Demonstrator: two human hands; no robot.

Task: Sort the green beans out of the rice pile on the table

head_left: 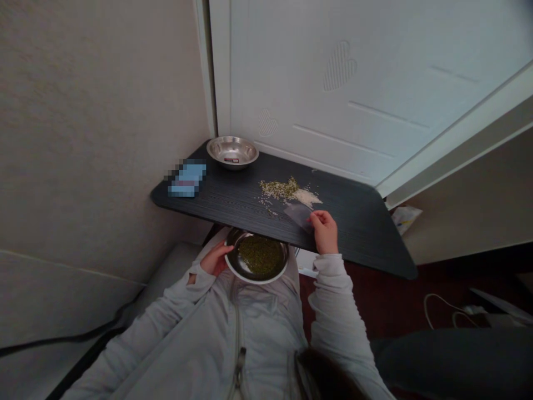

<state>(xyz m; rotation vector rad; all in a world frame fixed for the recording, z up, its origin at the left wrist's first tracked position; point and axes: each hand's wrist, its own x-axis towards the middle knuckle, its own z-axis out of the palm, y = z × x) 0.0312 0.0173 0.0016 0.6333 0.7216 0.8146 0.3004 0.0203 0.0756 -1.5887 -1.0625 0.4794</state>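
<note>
My left hand [216, 258] grips the rim of a metal bowl [257, 280] on my lap, just below the table's front edge. Small green beans [260, 255] lie in that bowl. Pinched between the fingers of my right hand [325, 229] is a thin translucent plastic sheet [298, 214], held low over the dark table. Beyond the sheet lies a spread of mixed green and pale grains [280, 189]. Touching it on the right is a pile of whitish grains [307, 197]. A few loose grains are scattered around both.
On the dark table [353, 222], a second metal bowl [233, 151] stands at the back left, near a blurred blue object [189, 180]. A white door [291, 83] borders the far edge, and a wall [104, 139] rises at the left. A white cable [443, 303] lies at lower right.
</note>
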